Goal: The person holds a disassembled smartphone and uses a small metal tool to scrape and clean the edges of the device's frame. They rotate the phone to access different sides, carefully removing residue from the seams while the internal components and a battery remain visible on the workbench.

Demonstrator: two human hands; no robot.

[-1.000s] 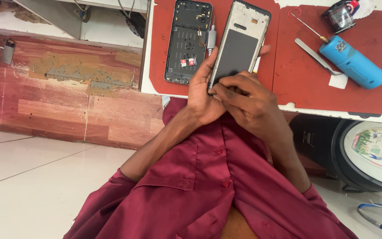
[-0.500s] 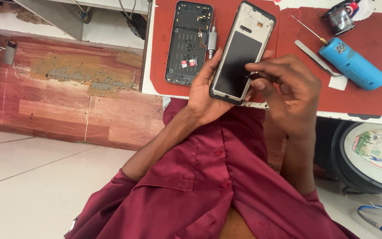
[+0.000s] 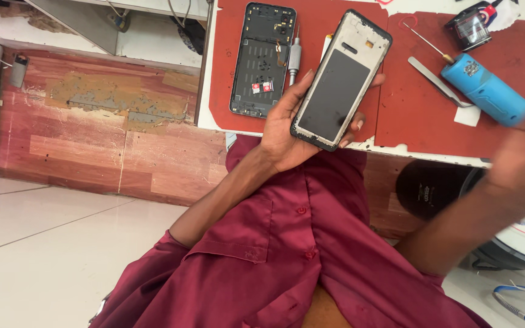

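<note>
My left hand (image 3: 287,130) holds a phone screen frame (image 3: 341,79) by its lower part, tilted, with its dark inner side facing me above the table's front edge. My right hand (image 3: 524,158) is far out to the right, blurred, apart from the frame and below a blue cylindrical tool (image 3: 487,91); I cannot make out its fingers. A black phone back housing (image 3: 261,59) lies on a red mat (image 3: 317,24), just left of the held frame. A small screwdriver (image 3: 293,61) rests between them.
Metal tweezers (image 3: 439,82) and a small black and red item (image 3: 472,24) lie on a second red mat (image 3: 420,121). The white table edge (image 3: 432,155) runs below. A wooden panel (image 3: 92,133), tiled floor (image 3: 44,243) and a blue cable (image 3: 518,300) surround my lap.
My right hand has let go of the frame's lower end and swung away to the right. My left hand still holds the frame, now tilted more to the right.
</note>
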